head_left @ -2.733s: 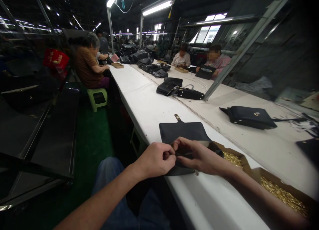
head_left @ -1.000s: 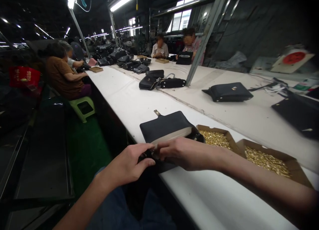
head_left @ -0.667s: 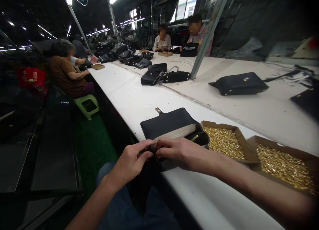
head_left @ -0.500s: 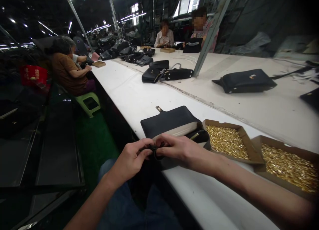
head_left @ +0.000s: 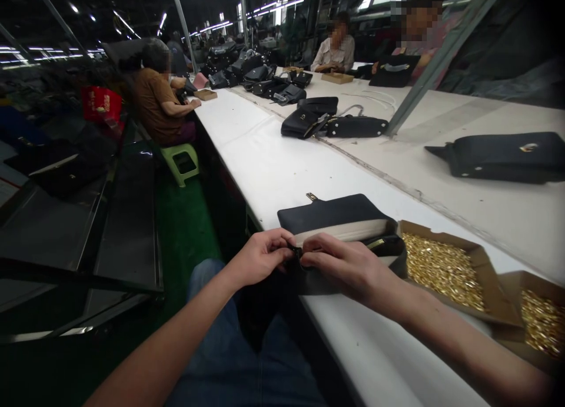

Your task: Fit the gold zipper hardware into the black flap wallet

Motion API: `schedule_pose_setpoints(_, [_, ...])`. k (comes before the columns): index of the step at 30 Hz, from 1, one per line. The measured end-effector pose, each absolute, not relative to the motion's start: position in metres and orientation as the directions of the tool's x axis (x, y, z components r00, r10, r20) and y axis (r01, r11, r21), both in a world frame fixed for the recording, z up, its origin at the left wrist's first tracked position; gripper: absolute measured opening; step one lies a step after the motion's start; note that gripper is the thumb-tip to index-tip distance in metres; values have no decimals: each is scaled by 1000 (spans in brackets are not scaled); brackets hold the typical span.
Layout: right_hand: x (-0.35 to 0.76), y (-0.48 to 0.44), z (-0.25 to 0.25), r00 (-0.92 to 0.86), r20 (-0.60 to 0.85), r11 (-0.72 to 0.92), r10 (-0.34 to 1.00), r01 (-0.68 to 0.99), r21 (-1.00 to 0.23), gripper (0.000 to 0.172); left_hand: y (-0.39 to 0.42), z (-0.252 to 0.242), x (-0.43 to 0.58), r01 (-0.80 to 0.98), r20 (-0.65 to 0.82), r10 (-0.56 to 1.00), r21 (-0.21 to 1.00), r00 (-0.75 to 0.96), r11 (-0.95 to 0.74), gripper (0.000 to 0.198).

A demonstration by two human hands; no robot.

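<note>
We see one open black leather handbag [head_left: 335, 216] at the white tabletop's [head_left: 273, 172] near edge, our left hand [head_left: 260, 257] and right hand [head_left: 348, 266] both pinched closed on its rim. Two brown cardboard boxes [head_left: 481, 266] beside it hold small gold metal fittings [head_left: 441, 269].

I see my left hand [head_left: 260, 257] and right hand [head_left: 346, 263] pinched together on the near edge of a black leather handbag with an open flap [head_left: 338, 216], which lies at the edge of the long white worktable [head_left: 282, 166]. Just beside my right wrist sits a shallow brown cardboard box of small gold-coloured metal parts [head_left: 441, 269]. Further along the table, other people sit among more black bags [head_left: 309, 122].
</note>
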State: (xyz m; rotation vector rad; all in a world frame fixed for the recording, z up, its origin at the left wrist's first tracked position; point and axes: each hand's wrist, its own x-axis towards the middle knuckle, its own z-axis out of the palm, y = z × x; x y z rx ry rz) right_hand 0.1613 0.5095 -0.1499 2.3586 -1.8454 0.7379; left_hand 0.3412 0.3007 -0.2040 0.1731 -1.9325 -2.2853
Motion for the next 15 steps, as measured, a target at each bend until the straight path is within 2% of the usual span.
schedule_pose_setpoints(5, [164,505,-150,145,450,-253,-881,-949,-190,21,298,-210,342,26,-5,-165,982,-986,-188,33])
schedule_pose_setpoints(15, [176,500,-140,160,469,-288,-869,-933,-216,26,290,-196,349,72,59,-128,993,-990,-97,19])
